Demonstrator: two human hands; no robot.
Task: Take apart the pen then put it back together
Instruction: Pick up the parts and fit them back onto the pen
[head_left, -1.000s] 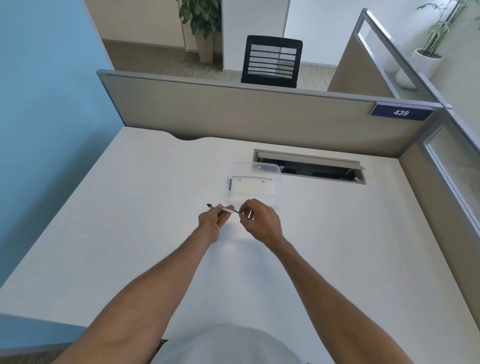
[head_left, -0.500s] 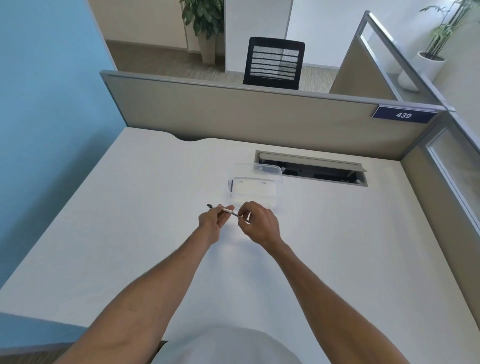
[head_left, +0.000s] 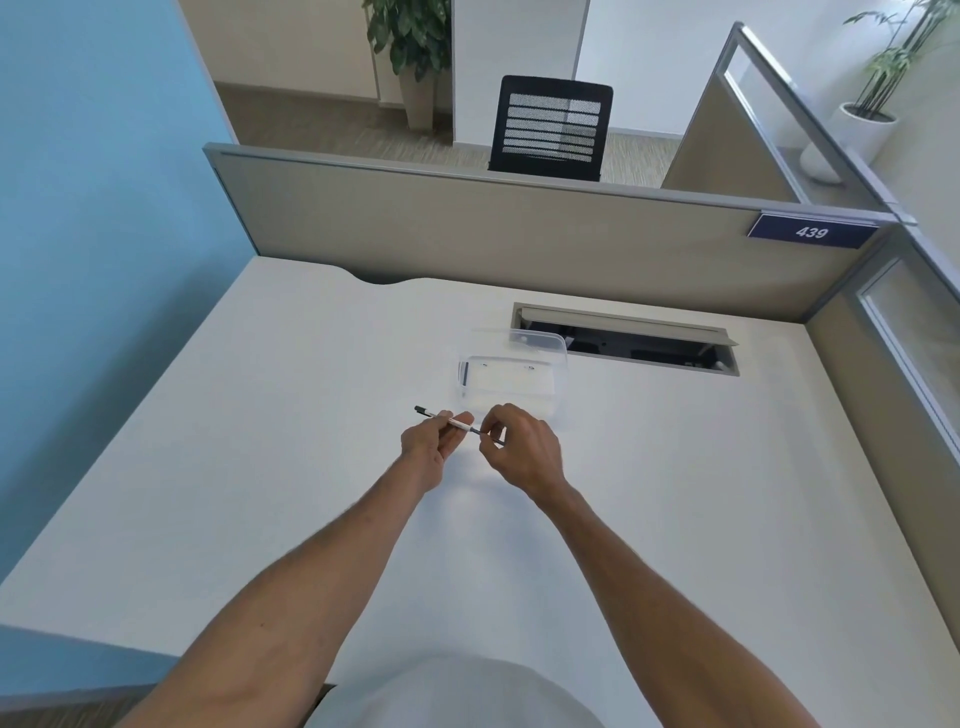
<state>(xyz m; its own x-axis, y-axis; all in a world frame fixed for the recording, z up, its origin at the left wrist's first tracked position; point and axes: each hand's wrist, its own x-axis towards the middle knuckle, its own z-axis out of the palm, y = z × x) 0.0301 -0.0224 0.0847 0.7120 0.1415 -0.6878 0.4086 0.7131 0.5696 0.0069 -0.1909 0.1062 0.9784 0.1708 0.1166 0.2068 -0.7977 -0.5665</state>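
Note:
A thin pen (head_left: 460, 425) with a white barrel and dark ends is held level above the white desk (head_left: 260, 467), its left end sticking out past my fingers. My left hand (head_left: 431, 441) grips the white barrel. My right hand (head_left: 519, 447) pinches the dark right end between thumb and fingers. The two hands are almost touching. Whether the pen's parts are joined or loose under my fingers is hidden.
A clear plastic box (head_left: 511, 376) with its lid leaning behind it stands just beyond my hands. Further back is an open cable slot (head_left: 628, 343) in the desk. Grey partitions (head_left: 519, 234) close the back and right sides; a blue wall is on the left.
Both hands stay in the same spot with the pen. My right hand's fingers have shifted slightly on the pen's right end.

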